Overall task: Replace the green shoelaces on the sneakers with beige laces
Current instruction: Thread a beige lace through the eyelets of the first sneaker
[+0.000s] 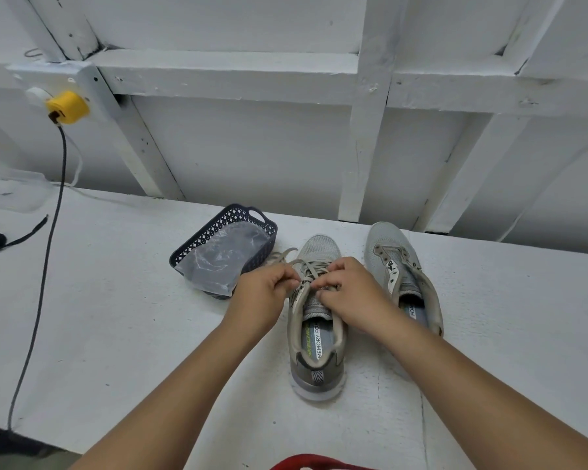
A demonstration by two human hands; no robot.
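Note:
Two grey sneakers stand side by side on the white table, toes pointing away from me. The left sneaker [316, 337] carries a beige lace [308, 268] threaded through its eyelets, with loose ends trailing toward the basket. My left hand [262, 293] pinches the lace on the shoe's left side. My right hand [350, 293] pinches it on the right side, over the tongue. The right sneaker [398, 266] has bare eyelets and no lace. No green lace shows in view.
A dark blue lattice basket [248, 218] holding a clear plastic bag [218, 262] sits left of the shoes. A grey cable [41, 283] hangs from a yellow plug [68, 107] on the far left. A white framed wall rises behind the table. A black lace [21, 237] lies at the left edge.

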